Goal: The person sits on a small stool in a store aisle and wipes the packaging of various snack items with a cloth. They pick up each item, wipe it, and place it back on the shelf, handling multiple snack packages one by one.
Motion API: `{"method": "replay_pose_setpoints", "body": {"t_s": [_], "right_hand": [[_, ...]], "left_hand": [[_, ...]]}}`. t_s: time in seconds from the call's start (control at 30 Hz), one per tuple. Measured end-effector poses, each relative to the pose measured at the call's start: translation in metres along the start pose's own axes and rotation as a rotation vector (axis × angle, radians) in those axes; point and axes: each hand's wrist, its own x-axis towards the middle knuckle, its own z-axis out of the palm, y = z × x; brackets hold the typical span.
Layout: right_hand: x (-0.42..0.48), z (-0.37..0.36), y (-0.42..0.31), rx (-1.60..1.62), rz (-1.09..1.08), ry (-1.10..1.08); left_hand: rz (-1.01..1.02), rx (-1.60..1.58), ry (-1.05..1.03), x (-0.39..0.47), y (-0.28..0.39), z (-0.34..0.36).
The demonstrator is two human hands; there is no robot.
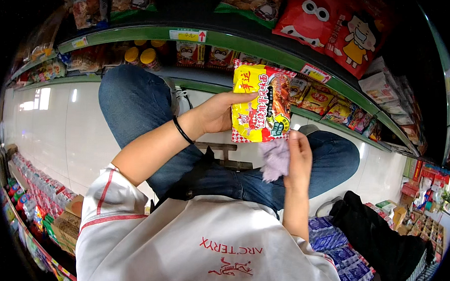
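A yellow and red packet of instant noodles point(250, 103) is held up in front of the lower shelf. My left hand point(220, 111) grips its left side, thumb across the front, with a black band on the wrist. At the packet's lower right corner is my right hand point(299, 156), its fingers closed on a light purple cloth point(275, 158) that hangs down below the packet. Whether the right fingertips also pinch the packet's edge cannot be told.
Green-edged shelves point(248, 50) curve across the front, with snack bags point(315, 19), yellow-lidded jars point(149, 56) and more packets point(317, 99). Plastic-wrapped bottles point(43, 180) and a cardboard box point(67, 227) stand at left. Purple packs point(346, 261) and black clothing point(376, 240) are at lower right.
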Motion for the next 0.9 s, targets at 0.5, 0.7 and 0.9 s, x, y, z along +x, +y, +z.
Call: {"method": "replay_pose_setpoints", "body": {"t_s": [0.5, 0.7, 0.9], "right_hand": [[0.015, 0.084, -0.064, -0.959, -1.108, 0.029], [0.020, 0.085, -0.038, -0.932, -1.133, -0.330], [0.014, 0.050, -0.022, -0.995, -1.180, -0.391]], "left_hand": [[0.021, 0.055, -0.123, -0.004, -0.002, 0.022], [0.166, -0.091, -0.020, 0.003, 0.006, -0.014], [0.192, -0.134, 0.062, -0.008, 0.007, 0.009]]}}
